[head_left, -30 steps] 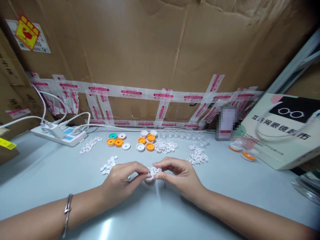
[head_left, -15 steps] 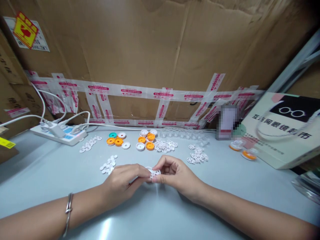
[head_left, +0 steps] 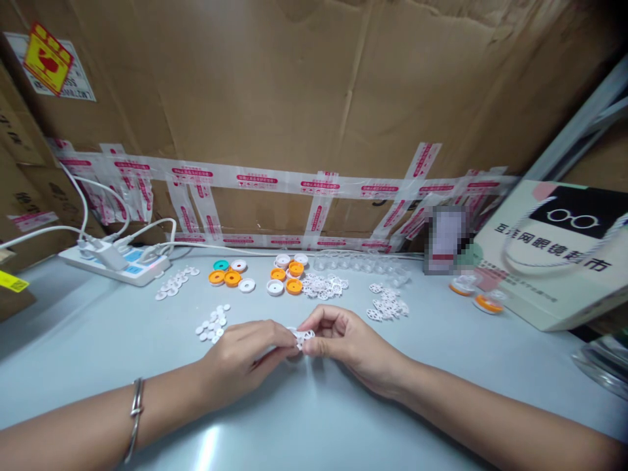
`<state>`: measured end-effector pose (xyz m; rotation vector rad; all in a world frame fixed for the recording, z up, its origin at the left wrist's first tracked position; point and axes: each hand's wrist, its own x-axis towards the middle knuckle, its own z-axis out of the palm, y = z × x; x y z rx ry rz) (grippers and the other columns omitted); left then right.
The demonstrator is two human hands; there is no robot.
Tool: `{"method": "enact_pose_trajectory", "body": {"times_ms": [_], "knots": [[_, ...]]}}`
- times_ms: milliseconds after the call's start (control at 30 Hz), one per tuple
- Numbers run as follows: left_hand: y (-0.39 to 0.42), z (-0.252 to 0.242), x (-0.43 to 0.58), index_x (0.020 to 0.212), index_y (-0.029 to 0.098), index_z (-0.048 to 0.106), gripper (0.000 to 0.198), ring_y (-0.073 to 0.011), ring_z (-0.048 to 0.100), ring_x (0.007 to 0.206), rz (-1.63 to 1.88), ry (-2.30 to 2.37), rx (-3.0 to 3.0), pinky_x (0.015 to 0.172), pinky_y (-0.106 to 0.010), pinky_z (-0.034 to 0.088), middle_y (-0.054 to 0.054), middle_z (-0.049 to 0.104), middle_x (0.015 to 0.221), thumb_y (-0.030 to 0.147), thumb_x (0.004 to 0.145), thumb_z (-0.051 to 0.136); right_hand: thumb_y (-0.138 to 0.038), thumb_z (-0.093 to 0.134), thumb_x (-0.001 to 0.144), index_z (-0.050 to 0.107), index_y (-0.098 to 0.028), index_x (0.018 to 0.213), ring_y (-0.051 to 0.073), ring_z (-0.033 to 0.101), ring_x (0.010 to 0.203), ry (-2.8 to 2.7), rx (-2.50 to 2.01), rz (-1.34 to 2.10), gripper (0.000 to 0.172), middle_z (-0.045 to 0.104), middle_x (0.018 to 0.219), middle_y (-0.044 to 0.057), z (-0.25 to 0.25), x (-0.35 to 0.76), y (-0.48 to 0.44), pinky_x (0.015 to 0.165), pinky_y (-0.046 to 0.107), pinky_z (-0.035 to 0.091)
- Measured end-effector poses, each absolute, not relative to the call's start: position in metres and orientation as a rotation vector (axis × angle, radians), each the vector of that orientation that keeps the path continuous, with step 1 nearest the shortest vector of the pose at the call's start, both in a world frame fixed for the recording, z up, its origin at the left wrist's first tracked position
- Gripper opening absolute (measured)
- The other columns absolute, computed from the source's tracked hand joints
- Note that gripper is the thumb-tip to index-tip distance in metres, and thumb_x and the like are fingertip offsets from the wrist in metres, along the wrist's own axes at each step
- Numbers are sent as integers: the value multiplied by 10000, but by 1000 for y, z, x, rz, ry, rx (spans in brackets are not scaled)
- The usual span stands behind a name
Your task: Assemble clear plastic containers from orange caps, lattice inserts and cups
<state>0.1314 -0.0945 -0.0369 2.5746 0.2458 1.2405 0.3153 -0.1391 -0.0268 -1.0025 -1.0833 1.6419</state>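
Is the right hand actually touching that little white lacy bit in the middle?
Touching. The head view shows the right hand with the white openwork piece pinched between its fingers, no gap visible.

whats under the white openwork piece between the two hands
Part of a round piece shows just below the white openwork piece. The left hand and right hand cover the rest, so its full shape and inside cannot be seen.
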Motion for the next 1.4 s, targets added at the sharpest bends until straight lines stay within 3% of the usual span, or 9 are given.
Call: {"method": "enact_pose_trajectory", "body": {"times_ms": [133, 300, 433, 733, 833, 933, 1000, 1167, 1400], "knots": [[-94, -37, 132, 858, 154, 586, 106, -106, 659, 648, 1244, 271, 2569, 607, -173, 534, -36, 689, 714, 90, 858, 501, -321, 761, 631, 635, -155, 776, 102, 604, 659, -1098, -1013, 1628, 254, 656, 713, -5, -28, 316, -139, 689, 255, 447], [-98, -38, 132, 859, 151, 584, 149, -117, 656, 644, 1171, 211, 2653, 603, -193, 537, -35, 689, 697, 74, 872, 458, -269, 783, 592, 610, -152, 687, 59, 527, 572, -1024, -1025, 1657, 229, 607, 629, -37, -31, 310, -142, 562, 183, 401], [-99, -37, 132, 875, 157, 597, 144, -111, 657, 650, 1160, 252, 2640, 607, -185, 535, -34, 694, 709, 111, 885, 460, -264, 791, 586, 621, -154, 686, 67, 538, 584, -994, -1007, 1665, 226, 617, 639, -30, -29, 310, -142, 567, 189, 411], [-93, -38, 131, 920, 149, 618, 124, -101, 658, 619, 1193, 320, 2564, 585, -162, 528, -27, 702, 718, 103, 847, 529, -454, 741, 620, 616, -139, 739, 55, 525, 444, -1023, -1080, 1687, 359, 664, 651, 8, -34, 317, -135, 497, 199, 403], [-89, -37, 130, 828, 147, 646, 56, -107, 654, 587, 1209, 508, 2484, 565, -166, 522, -21, 708, 696, 136, 805, 596, -560, 623, 694, 604, -161, 768, 94, 533, 458, -1256, -1196, 1350, 406, 618, 608, -7, -35, 333, -121, 496, 236, 397], [-85, -36, 129, 763, 153, 664, 51, -111, 655, 576, 1181, 682, 2373, 562, -170, 524, -9, 714, 677, 157, 785, 618, -458, 622, 742, 615, -182, 731, 133, 538, 620, -1486, -1374, 741, 277, 599, 675, 6, -39, 356, -103, 612, 275, 411], [-83, -37, 129, 749, 149, 666, 67, -102, 649, 568, 1155, 731, 2313, 560, -162, 522, -1, 708, 661, 154, 787, 611, -395, 645, 738, 622, -195, 779, 156, 526, 680, -1620, -1470, 533, 206, 601, 728, 15, -44, 368, -93, 657, 297, 409], [-83, -39, 130, 748, 146, 666, 70, -98, 635, 575, 1131, 746, 2290, 563, -164, 516, 2, 700, 667, 168, 786, 611, -266, 680, 708, 565, -191, 826, 196, 530, 834, -1842, -1555, 363, 181, 603, 863, 45, -55, 372, -86, 749, 325, 410], [-84, -38, 130, 758, 153, 663, 83, -99, 625, 591, 1055, 789, 2263, 589, -170, 507, 1, 696, 680, 194, 795, 601, -144, 540, 763, 513, -193, 811, 166, 543, 753, -1858, -1526, 323, 74, 589, 793, 19, -60, 367, -87, 697, 292, 430]]}}
